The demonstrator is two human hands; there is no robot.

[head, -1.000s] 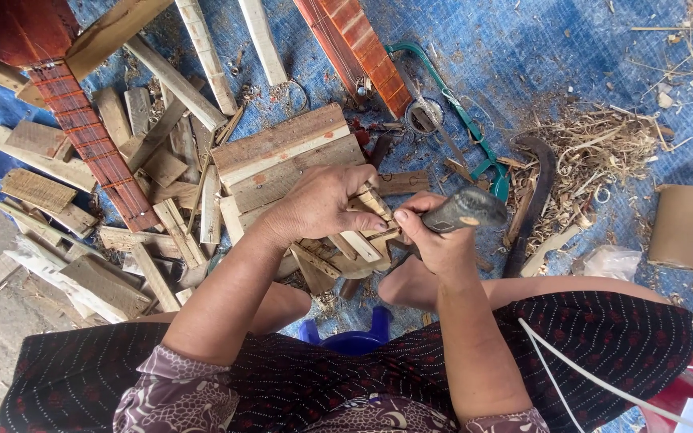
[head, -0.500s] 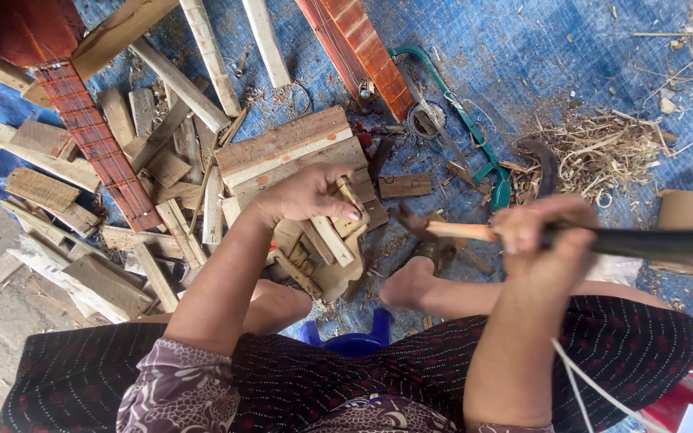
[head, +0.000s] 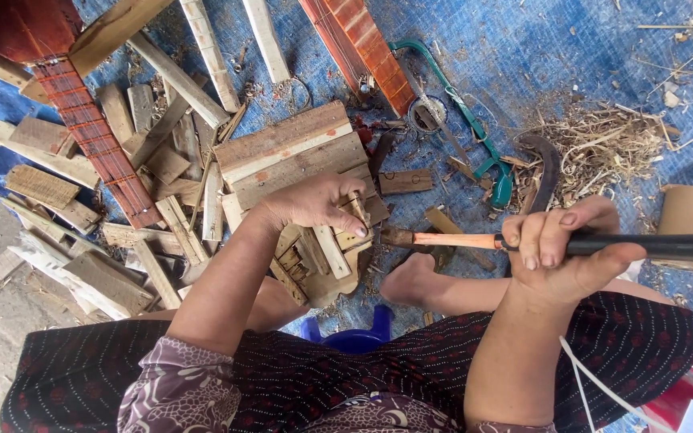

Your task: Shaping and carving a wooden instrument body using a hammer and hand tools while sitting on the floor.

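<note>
A blue stool (head: 352,337) is seen nearest, under the knees. A hatchet (head: 523,242), orange-shafted with a black grip, is clasped tight in the right hand (head: 563,248), its head near the block (head: 326,261). A thin stick (head: 358,210) is pinched upright on that block by the left hand (head: 310,202). Planks (head: 290,152) are strewn farther off on the blue tarp (head: 523,56), toward its far edge.

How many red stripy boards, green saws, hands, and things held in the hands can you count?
Red slatted boards: 2
Green-framed saw: 1
Long-handled tool in right hand: 1
Small wood piece in left hand: 1
Hands: 2
Total: 7
</note>
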